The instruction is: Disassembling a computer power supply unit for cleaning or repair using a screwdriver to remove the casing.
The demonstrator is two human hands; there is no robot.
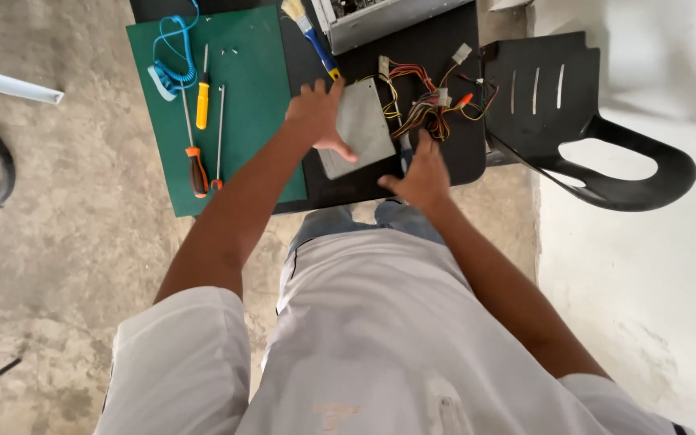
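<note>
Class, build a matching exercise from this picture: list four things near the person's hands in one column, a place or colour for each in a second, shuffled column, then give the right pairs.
Things:
1. grey metal box
2. yellow-handled screwdriver
3. paintbrush
4. black plastic chair

Descriptions:
A. lies on the green mat
B. stands to the right of the table
C. has a blue handle and pale bristles
D. is held between the left hand and right hand

Pairs: 1-D, 2-A, 3-C, 4-B
</note>
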